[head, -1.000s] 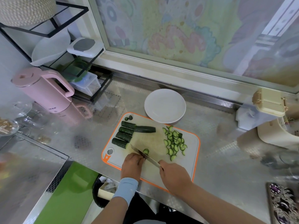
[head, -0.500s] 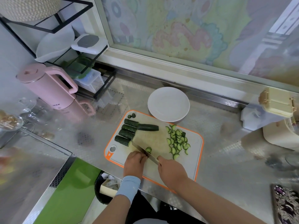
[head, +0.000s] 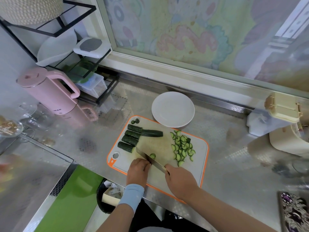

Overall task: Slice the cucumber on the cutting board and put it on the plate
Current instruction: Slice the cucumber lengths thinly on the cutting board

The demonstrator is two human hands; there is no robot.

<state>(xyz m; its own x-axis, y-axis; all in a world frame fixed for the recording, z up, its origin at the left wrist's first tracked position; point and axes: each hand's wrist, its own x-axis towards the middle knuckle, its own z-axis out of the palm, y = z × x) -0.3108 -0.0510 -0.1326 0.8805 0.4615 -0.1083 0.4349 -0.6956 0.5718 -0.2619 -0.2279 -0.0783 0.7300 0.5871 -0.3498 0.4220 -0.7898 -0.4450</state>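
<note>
A white cutting board with an orange rim lies on the steel counter. Several dark cucumber lengths lie in a row at its left. A heap of half-round slices lies at its right. My right hand grips the handle of a wide knife whose blade lies across the board's middle. My left hand, fingers curled, holds down a cucumber piece hidden under it, right against the blade. One slice sits by the blade. The white plate stands bare behind the board.
A pink kettle stands at the left beside a black wire rack with containers. A cream lidded box and a cream appliance sit at the right. The window sill runs behind the plate. A patterned pouch lies at the near right.
The camera has shifted slightly. Both hands stay at the board's near edge, the knife working against the piece under my left hand; one fresh slice lies by the blade.
</note>
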